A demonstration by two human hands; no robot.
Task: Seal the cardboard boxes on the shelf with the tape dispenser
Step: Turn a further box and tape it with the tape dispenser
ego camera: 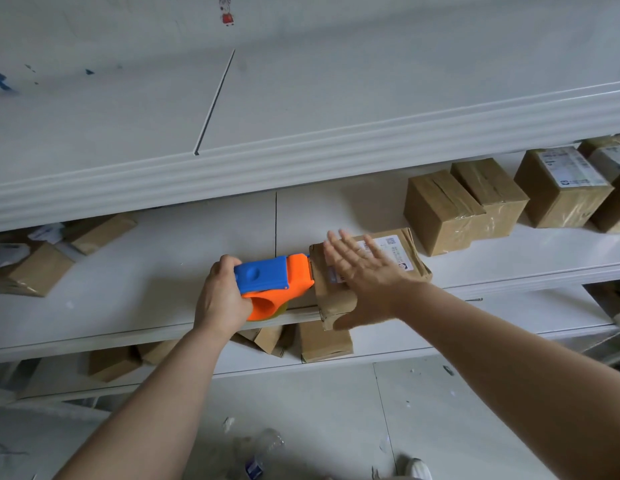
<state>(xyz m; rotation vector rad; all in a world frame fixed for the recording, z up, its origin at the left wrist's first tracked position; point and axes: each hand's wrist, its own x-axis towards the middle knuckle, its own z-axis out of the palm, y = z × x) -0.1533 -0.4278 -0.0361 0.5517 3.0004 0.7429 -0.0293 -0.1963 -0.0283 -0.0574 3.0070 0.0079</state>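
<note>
The left hand (220,301) is curled tight round the rear of an orange and blue tape dispenser (272,280), whose orange nose meets the left end of a flat cardboard box (334,301). The right hand (365,271) is spread flat, palm down, over the top of that box with its fingers straight and apart and the thumb lying past the near edge; whether the palm presses on the cardboard cannot be told. The box lies at the front edge of the white middle shelf (163,271), its near corner jutting over the lip, and a white shipping label (396,252) shows on its top beyond the fingers. Behind the box and to its right stand two plain taped cartons (440,211), touching each other, and farther right a labelled carton (561,192) with more beside it at the frame edge. Well to the left of the box, more cardboard boxes (34,270) lie tumbled under the overhang of the upper shelf (301,116). Below the box, on the lower shelf, sit several small brown parcels (324,341). On the floor, nearer than the box, lie a crushed plastic bottle (263,452) and the toe of a white shoe (417,469).
</note>
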